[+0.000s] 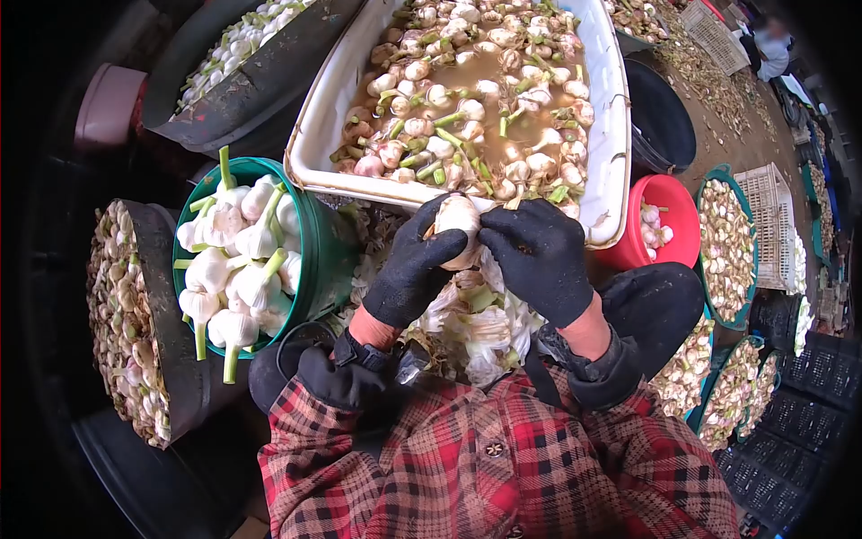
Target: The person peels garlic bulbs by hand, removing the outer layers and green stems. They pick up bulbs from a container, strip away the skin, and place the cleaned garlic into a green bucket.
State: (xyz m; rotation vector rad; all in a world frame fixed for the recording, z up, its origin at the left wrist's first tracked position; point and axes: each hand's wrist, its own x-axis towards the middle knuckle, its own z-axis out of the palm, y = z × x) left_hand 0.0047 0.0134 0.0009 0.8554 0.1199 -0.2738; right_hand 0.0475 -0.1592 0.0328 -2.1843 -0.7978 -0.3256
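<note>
Between my two black-gloved hands, just in front of the near rim of a white tub (386,186), is a garlic bulb (459,221). My left hand (409,260) wraps its fingers and thumb round the bulb. On the bulb's right side, my right hand (543,256) has its fingertips pinched together at the skin. Unpeeled garlic with green stems (417,126) lies in brown water inside the tub. Loose peeled skins (485,332) are heaped below my hands. To the left, a green bucket (310,260) holds clean white bulbs (260,238).
A red bucket (675,202) with a few bulbs stands right of the tub, near a black basin (660,117). Baskets of garlic (725,242) and a white crate (768,216) are farther right. A person (772,49) is at the upper right. Large containers of garlic (130,332) stand left.
</note>
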